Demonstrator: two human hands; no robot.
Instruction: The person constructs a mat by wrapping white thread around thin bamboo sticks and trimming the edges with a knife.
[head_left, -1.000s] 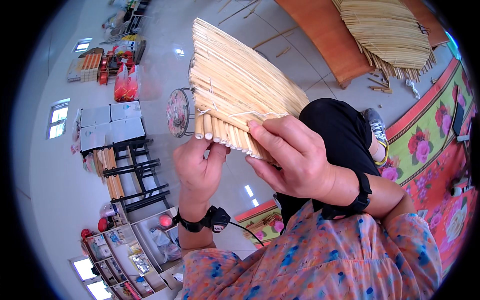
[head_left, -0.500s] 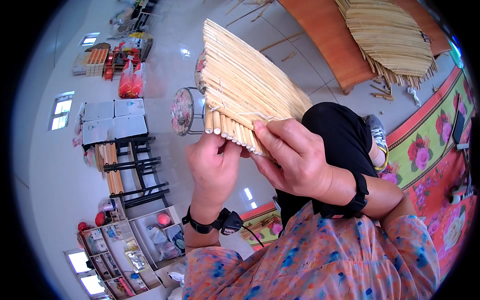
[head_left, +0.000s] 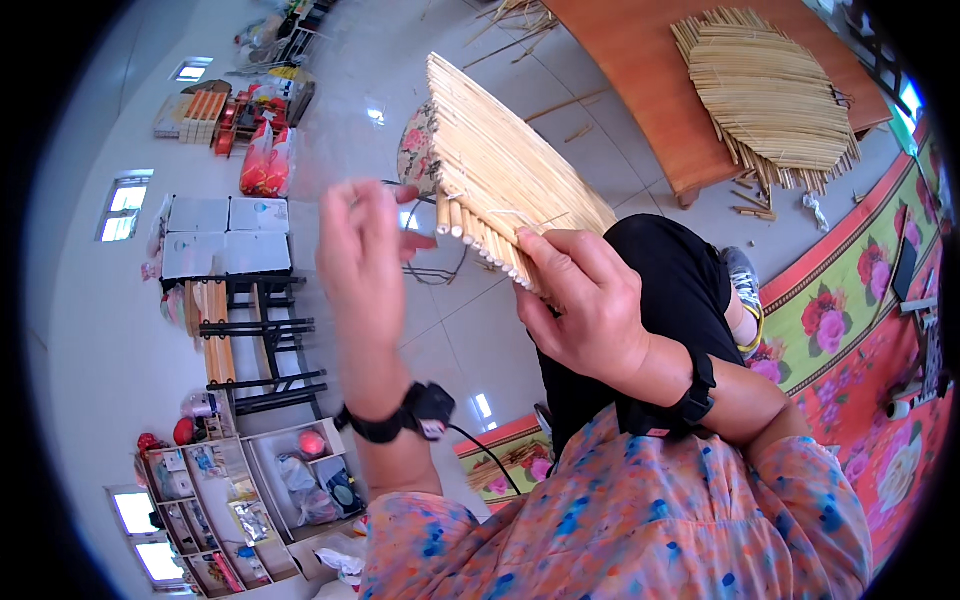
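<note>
A mat of pale, thin stalks (head_left: 510, 150) tilts up in front of me, its cut stalk ends along the near edge. White string crosses the mat close to that edge. My right hand (head_left: 590, 300) grips the near edge, with thumb and fingers pinched on the stalks. To the left of the mat, apart from it, my left hand (head_left: 362, 260) is raised and smeared by motion. Its fingers look spread, and I make out nothing in them.
A second stalk mat (head_left: 765, 95) lies on the brown table (head_left: 640, 90) at the far right. Loose stalks (head_left: 560, 105) are on the tiled floor. A round floral stool (head_left: 415, 150) stands behind the held mat. Folded black-legged tables (head_left: 265, 330) are at the left.
My left hand has let go of the mat's near edge and moved left and up. The right hand keeps its grip, and the mat has shifted slightly to the right.
</note>
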